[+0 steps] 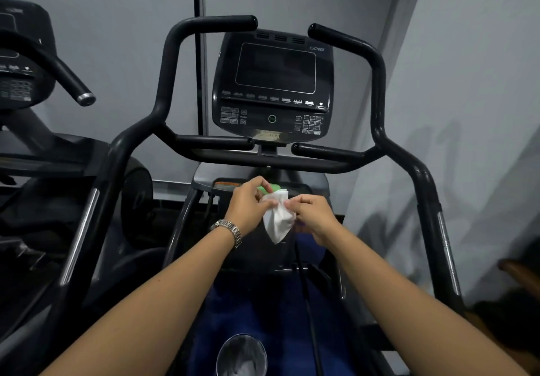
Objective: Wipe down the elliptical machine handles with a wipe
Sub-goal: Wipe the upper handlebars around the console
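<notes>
Both hands share the grip on the wipe (pixel 277 220): the left hand (pixel 248 203) pinches its upper edge with curled fingers, and the right hand (pixel 312 214) pinches the opposite edge between thumb and fingertips. The sheet hangs crumpled between them, low in front of the machine and touching neither handle. Something green (pixel 268 190) shows behind the left fingers, likely the packet, though whether that hand also holds it I cannot tell. If it does, it could slip out as the fingers work. Pulling the edges apart too hard may tear the thin sheet, and letting one pinch go may drop it into the frame below. A wipe left bunched would touch the bars only in patches. The left handle (pixel 163 83) and right handle (pixel 380 83) rise well apart from the wipe, on either side of the console (pixel 274 83), so a careless reach could brush its buttons.
</notes>
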A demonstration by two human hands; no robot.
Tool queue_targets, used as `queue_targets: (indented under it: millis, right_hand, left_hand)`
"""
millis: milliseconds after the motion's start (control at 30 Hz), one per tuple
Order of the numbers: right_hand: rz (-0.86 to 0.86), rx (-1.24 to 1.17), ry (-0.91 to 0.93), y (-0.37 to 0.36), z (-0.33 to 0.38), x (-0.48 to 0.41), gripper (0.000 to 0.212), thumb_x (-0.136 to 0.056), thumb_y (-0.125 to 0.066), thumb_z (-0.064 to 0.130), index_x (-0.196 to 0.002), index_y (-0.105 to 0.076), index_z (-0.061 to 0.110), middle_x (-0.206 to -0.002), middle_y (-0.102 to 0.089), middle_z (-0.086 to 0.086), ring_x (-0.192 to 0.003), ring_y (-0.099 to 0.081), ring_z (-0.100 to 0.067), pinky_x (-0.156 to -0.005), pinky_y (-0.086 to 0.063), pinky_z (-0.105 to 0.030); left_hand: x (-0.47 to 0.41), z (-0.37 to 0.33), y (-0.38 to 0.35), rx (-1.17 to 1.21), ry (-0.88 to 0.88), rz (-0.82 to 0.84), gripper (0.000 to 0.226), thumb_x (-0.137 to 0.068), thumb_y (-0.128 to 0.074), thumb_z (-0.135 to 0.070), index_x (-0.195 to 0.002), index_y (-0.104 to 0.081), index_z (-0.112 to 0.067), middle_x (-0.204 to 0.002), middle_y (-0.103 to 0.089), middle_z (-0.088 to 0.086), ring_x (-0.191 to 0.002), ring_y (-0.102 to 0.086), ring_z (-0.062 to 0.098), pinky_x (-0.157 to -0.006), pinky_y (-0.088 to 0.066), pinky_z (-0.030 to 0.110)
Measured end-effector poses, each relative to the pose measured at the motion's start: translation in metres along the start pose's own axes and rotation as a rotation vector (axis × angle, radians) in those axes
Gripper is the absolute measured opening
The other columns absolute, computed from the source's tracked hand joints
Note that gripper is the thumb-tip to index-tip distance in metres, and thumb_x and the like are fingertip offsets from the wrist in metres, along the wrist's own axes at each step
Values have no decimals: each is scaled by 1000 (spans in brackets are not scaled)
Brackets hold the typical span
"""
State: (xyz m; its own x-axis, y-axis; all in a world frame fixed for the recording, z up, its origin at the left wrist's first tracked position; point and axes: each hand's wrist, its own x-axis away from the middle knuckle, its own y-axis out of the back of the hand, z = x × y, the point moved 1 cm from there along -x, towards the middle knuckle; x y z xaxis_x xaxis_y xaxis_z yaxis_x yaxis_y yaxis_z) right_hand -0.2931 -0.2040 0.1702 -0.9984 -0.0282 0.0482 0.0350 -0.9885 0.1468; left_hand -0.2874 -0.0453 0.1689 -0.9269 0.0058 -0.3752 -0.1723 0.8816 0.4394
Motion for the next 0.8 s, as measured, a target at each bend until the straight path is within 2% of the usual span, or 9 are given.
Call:
queue_targets:
  millis: [100,200,267,400,467,533,633,733,800]
  right_hand:
    - [10,-27,-26,12,-3,9,10,-89,-63,10,-86,-68,2,-73,-64,-9,-61,-59,-17,-51,-51,-27]
    - [21,-84,-83,18,-7,17,11,-90,-60,7,-88,-68,1,-72,-64,-7,-62,-59,-17,-56,-55,-31]
    - [18,-115,-119,20,-9,22,11,-90,-58,6,-85,-67,4,-74,-64,-8,-67,-60,-19,-60,-56,-33]
    - [-26,-150,-189,21,-13,24,11,-89,-55,4,-82,-63,6,-78,-64,-11,-70,-62,-22,-60,-55,-34]
    - [-63,-165,-221,24,-16,21,10,-88,-53,3,-86,-62,5,-75,-62,-10,-70,-60,-22,-57,-53,-32]
    - [-122,-169,-238,28,-20,15,8,-87,-53,3,-89,-61,4,-76,-58,-11,-73,-56,-23,-58,-47,-31]
    - [-170,-128,-235,36,-22,7,11,-89,-54,6,-97,-61,8,-87,-61,-11,-81,-57,-23,-73,-49,-37]
    - [-163,-45,-177,44,-17,-3,9,-87,-53,4,-86,-61,9,-92,-62,-13,-79,-58,-24,-72,-46,-35]
    - [-160,-22,-173,47,-13,-5,11,-83,-52,3,-82,-60,10,-87,-61,-12,-79,-56,-25,-68,-43,-33]
  left_hand:
    - [13,-6,-8,1,-13,-48,15,-75,-75,-18,-80,-62,-21,-65,-58,1,-58,-51,11,-58,-47,27]
    - [25,-10,-16,11,-17,-82,13,-75,-76,-19,-76,-64,-23,-70,-65,7,-62,-57,16,-63,-51,29]
    - [30,-11,-19,16,-10,-80,11,-75,-77,-19,-75,-66,-22,-70,-66,5,-66,-62,18,-64,-52,29]
    - [37,-16,-22,46,-18,-64,9,-76,-76,-16,-77,-67,-18,-69,-65,2,-64,-60,10,-61,-49,20]
    - [39,-19,-22,100,-20,17,9,-79,-73,-12,-78,-65,-15,-69,-62,3,-64,-59,10,-60,-49,20]
    - [42,-20,-22,145,-3,203,9,-83,-68,-11,-79,-61,-14,-73,-58,3,-67,-57,10,-61,-53,23]
    - [45,-14,-20,160,80,441,11,-86,-64,-7,-80,-58,-13,-80,-56,5,-75,-56,11,-75,-57,32]
    - [43,-11,-18,213,223,549,16,-84,-60,3,-75,-58,-10,-79,-58,5,-79,-57,15,-85,-53,35]
    - [37,-12,-18,252,283,560,18,-85,-55,3,-71,-59,-7,-75,-59,6,-75,-57,14,-84,-53,31]
